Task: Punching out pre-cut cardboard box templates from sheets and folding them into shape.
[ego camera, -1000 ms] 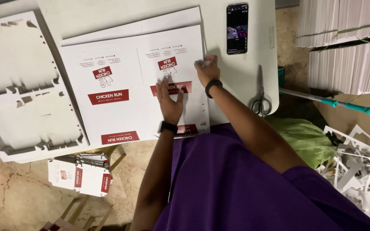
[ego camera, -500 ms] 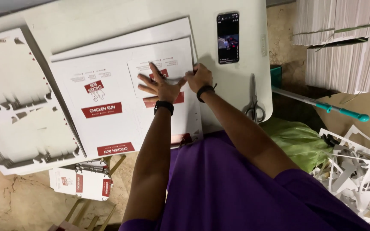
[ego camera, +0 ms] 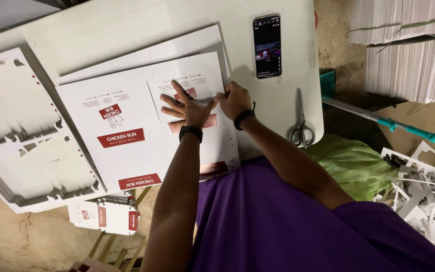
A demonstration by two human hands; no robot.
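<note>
Cardboard lies under both my hands: a printed white sheet [ego camera: 142, 131] with red panels, die-cut into box blanks, on top of a stack on the white table [ego camera: 127, 25]. My left hand [ego camera: 190, 107] is flat on it, fingers spread wide, gripping nothing, pressing beside the cut outline of one blank. My right hand [ego camera: 234, 99] is curled at the sheet's right edge, fingertips pinching or pushing the card there; I cannot tell whether they are under the edge or only against it.

Risks, as I judge them: if my right hand pulls while my left presses too lightly, the whole sheet could slide instead of the blank parting along its cut lines. If I pull at an angle, the small uncut nicks could tear into the printed panel and spoil that blank. The sheet's near edge overhangs the table toward my lap, so a hard push could bend it there.

Further right, a phone [ego camera: 267, 46] lies screen up and scissors [ego camera: 300, 123] lie near the table's edge; a sweeping elbow could knock them off. Stripped white waste frames [ego camera: 21, 146] lie at my left.
</note>
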